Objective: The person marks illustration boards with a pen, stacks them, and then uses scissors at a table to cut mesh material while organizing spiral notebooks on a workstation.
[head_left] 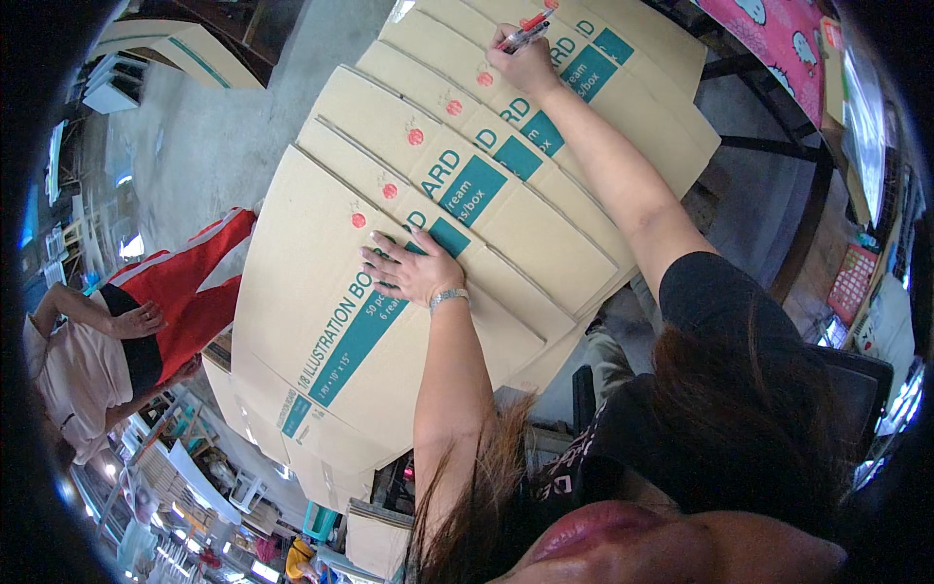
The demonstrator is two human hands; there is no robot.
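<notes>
Flattened cardboard boxes (292, 253) lie overlapped like stairs, running from near left to far right. Each shows green printed bands and a round red mark (358, 221) near its far edge. My left hand (416, 271) rests palm down on the nearest sheets, its fingers spread, with a metal-band watch (449, 297) on the wrist. At the far end, my right hand (525, 66) is closed around a red-and-clear pen (525, 37). It is held over the farther sheets, close to a red mark; whether the tip touches the board is hidden.
A person in red trousers (209, 282) stands at the left beside the sheets. A folded carton (199, 49) lies at the far left. On the right are a dark metal frame (769, 146), a pink patterned cloth (764, 44) and a red calculator (853, 282).
</notes>
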